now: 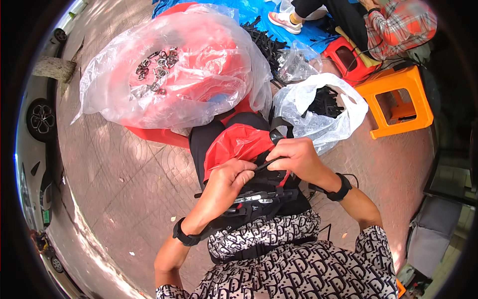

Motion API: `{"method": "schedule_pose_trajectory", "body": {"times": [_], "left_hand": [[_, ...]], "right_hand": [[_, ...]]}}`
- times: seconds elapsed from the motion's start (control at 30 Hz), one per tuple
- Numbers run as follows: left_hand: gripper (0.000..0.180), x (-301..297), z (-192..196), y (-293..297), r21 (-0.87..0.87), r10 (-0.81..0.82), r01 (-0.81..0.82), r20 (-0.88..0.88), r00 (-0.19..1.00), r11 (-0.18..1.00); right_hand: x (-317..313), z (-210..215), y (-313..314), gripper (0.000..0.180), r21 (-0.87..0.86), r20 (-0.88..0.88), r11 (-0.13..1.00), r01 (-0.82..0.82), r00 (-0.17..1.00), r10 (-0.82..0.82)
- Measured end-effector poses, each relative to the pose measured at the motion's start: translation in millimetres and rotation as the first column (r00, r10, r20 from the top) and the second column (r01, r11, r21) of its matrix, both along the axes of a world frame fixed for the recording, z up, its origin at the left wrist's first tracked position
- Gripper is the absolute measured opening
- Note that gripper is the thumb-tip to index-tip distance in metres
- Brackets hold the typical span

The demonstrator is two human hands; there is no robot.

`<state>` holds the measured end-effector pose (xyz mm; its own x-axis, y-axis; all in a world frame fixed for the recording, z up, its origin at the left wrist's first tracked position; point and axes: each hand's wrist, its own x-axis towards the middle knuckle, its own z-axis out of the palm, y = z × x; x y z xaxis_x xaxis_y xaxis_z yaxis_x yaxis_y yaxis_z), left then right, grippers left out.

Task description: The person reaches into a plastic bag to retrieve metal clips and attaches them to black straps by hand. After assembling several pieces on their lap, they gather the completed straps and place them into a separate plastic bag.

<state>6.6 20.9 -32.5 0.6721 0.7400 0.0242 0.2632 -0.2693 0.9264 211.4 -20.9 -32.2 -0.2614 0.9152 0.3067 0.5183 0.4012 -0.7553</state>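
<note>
Over my lap, both hands are closed in a pinch close together. A thin black strap (269, 164) runs between the fingertips of my left hand (228, 178) and my right hand (298, 157). Its ends are partly hidden by the fingers. Beneath and beyond the hands, a red plastic bag (236, 145) lies across my thighs. Nearer my waist, several black pieces (279, 205) rest on my lap, too tangled to tell apart. Small dark metal buckles (159, 70) lie in a loose cluster on a clear plastic sheet (112, 82) beyond my knees.
The sheet covers a red stool or table (159, 135). Right of it, a white plastic bag (354, 107) holds black straps (324, 102). More black strips (264, 42) lie near a blue tarp (244, 10). An orange stool (401, 127) and a seated person (398, 30) are at right.
</note>
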Motion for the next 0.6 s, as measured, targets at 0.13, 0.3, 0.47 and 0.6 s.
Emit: {"method": "schedule_pose_trajectory", "body": {"times": [0.13,0.3,0.47,0.6], "left_hand": [[0.014,-4.9,20.2,7.0,-0.31,-0.121,0.075,-0.133,0.984,0.948],[0.008,-6.2,32.2,9.3,-0.604,-0.052,0.059,0.03,0.998,0.795],[0.009,-6.6,29.0,-0.4,-0.368,-0.028,0.069,0.115,0.993,0.927],[0.008,-5.1,30.6,-3.4,-0.61,0.106,0.0,0.137,0.985,0.792]], "right_hand": [[-10.6,19.5,11.2,0.012,-0.572,-0.405,0.82,0.025,0.861,-0.309],[-17.0,21.1,15.7,0.012,-0.609,-0.704,0.765,-0.21,0.587,-0.4],[-35.1,9.4,16.8,0.017,-0.52,-0.812,0.793,-0.319,0.474,-0.341],[-42.8,25.3,25.7,0.017,-0.272,-0.508,0.95,0.152,0.816,-0.276]]}}
